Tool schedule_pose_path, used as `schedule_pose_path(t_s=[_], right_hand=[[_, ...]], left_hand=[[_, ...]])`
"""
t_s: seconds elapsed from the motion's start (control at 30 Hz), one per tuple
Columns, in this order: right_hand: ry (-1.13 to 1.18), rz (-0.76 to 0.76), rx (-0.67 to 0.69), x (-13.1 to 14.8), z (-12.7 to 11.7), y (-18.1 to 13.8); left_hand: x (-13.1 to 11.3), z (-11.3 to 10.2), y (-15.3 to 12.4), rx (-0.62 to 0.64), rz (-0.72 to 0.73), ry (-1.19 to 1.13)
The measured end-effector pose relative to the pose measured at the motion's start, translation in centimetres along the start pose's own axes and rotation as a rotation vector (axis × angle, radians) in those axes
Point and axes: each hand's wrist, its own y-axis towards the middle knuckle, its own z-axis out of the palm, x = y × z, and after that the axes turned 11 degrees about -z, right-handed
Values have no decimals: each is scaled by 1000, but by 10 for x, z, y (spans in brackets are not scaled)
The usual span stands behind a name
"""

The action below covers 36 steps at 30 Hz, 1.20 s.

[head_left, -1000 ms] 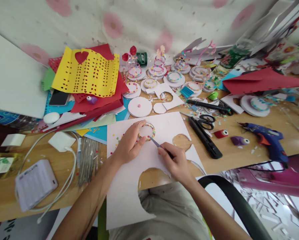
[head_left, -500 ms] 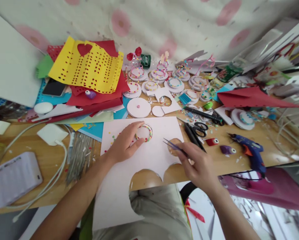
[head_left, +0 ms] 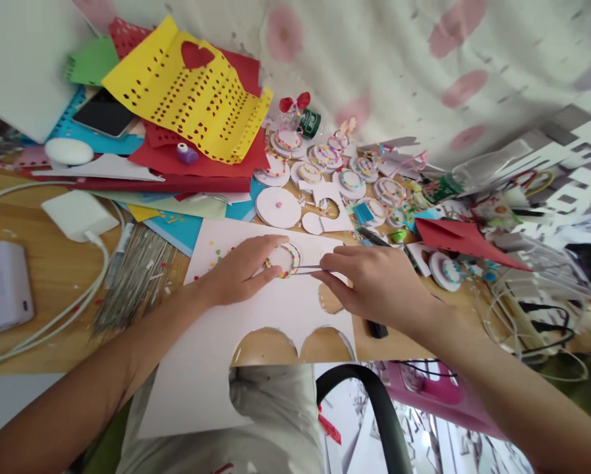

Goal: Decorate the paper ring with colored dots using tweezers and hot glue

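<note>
My left hand (head_left: 238, 270) lies on a white paper sheet (head_left: 255, 316) and pinches a small white disc rimmed with coloured dots (head_left: 285, 258) between thumb and forefinger. My right hand (head_left: 374, 283) is closed on thin metal tweezers (head_left: 309, 268), whose tips touch the right edge of that disc. The sheet has round holes cut out near its front edge. It hangs over the table edge toward my lap.
Yellow punched paper (head_left: 196, 99) and red sheets lie at the back left, with a phone (head_left: 102, 113). Several finished dotted discs (head_left: 319, 164) crowd the back middle. A white charger and cable (head_left: 78, 214), a bundle of thin sticks (head_left: 137, 276) and tangled wires (head_left: 527, 309) lie around.
My right hand swung out to the right with the tweezers, then came back so the tips meet the disc's right edge. My head turned right; the left hand kept its hold.
</note>
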Motion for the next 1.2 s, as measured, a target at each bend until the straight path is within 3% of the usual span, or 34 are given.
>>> schedule_pose_path(t_s=[0.23,0.87,1.2], right_hand=[[-6,-8,129,-5,0,13],[-5,-55,166,-7,5,18],[-31,-132,113,-6,7,16]], left_hand=[[2,3,0,-7,10,19],[1,2,0,3,9,31],[0,2,0,6,7,35]])
